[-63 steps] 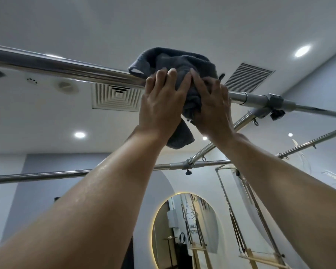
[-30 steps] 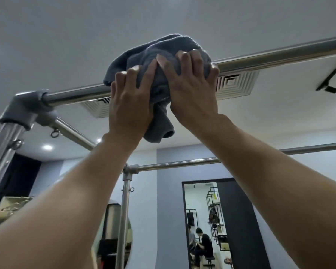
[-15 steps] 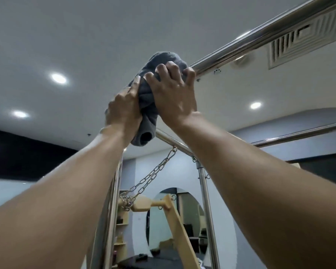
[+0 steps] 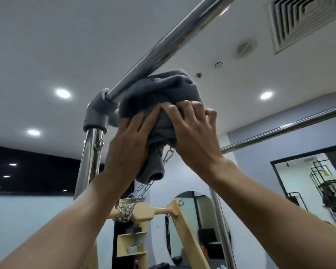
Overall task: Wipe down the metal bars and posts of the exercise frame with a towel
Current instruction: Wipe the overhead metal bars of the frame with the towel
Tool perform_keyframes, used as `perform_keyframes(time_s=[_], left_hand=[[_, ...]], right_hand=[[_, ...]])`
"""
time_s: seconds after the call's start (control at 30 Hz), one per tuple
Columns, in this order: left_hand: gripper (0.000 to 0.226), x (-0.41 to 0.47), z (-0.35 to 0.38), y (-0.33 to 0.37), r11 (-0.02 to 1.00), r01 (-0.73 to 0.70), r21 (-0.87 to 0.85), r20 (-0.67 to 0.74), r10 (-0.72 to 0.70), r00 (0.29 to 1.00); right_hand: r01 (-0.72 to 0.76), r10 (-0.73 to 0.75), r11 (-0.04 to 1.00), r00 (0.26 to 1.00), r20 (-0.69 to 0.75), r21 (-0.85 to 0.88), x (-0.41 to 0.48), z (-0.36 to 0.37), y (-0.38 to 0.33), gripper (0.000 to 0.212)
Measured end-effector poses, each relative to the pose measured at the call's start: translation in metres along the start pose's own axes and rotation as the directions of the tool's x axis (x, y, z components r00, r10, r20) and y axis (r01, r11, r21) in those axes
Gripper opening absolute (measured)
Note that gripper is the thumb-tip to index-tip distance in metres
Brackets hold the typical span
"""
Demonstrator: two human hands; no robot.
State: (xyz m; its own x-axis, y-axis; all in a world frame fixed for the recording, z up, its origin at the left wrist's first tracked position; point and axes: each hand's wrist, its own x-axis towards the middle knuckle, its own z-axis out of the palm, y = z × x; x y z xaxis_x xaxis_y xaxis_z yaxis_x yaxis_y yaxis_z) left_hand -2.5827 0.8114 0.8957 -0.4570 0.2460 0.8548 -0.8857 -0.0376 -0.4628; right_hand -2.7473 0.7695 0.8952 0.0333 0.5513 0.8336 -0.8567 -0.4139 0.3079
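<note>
Towel [image 4: 163, 94], grey, bunched around the end of the overhead bar [image 4: 163, 45], touching the grey corner joint [image 4: 97, 113] atop the post [image 4: 89, 156]. Left hand [image 4: 128, 144] presses it with fingers nearly straight; right hand [image 4: 194, 136] grips it, fingers curled into the cloth. Chain [image 4: 142, 189] hangs behind the towel's loose end.

1. We see the top bar [image 4: 163, 45] across the upper middle as polished metal, glossy and mirror-smooth.
2. The post [image 4: 89, 158] at left has the same bright finish.
3. The corner joint [image 4: 97, 115] looks matt grey; whether it is plastic or painted metal we cannot tell.
4. The towel [image 4: 163, 90] is grey cloth, soft and matt.
5. The chain [image 4: 141, 191] is shiny metal; the crossbar [image 4: 144, 211] below it is pale, smooth wood.
</note>
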Motion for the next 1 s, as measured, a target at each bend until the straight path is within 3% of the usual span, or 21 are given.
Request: perform_keyframes(time_s=[0.17,0.37,0.57,0.7,0.8,1.0], left_hand=[[0.086,0.007,0.032,0.003,0.985,-0.048,0.167,0.106,0.031,0.994],[0.067,0.029,0.04,-0.008,0.925,-0.078,0.373,0.253,-0.02,0.967],[0.047,0.066,0.042,-0.039,0.76,-0.207,0.616,0.48,-0.153,0.864],[0.041,0.066,0.052,-0.05,0.766,-0.202,0.611,0.489,-0.165,0.857],[0.042,0.056,0.062,-0.054,0.764,-0.23,0.603,0.467,-0.104,0.878],[0.051,0.036,0.075,-0.059,0.737,-0.345,0.581,0.54,-0.033,0.841]], right_hand=[[-0.229,0.201,0.959,0.965,0.167,0.166,-0.028,0.035,0.018,0.074],[-0.407,0.291,0.838,0.897,0.334,0.364,-0.023,0.071,0.019,0.067],[-0.516,0.155,0.687,0.792,0.59,0.512,0.003,0.131,0.004,0.069],[-0.559,0.258,0.578,0.816,0.517,0.595,0.006,0.167,-0.015,0.07],[-0.55,0.378,0.659,0.832,0.406,0.513,-0.005,0.171,-0.023,0.065],[-0.543,0.392,0.73,0.83,0.396,0.415,-0.028,0.165,-0.012,0.062]])
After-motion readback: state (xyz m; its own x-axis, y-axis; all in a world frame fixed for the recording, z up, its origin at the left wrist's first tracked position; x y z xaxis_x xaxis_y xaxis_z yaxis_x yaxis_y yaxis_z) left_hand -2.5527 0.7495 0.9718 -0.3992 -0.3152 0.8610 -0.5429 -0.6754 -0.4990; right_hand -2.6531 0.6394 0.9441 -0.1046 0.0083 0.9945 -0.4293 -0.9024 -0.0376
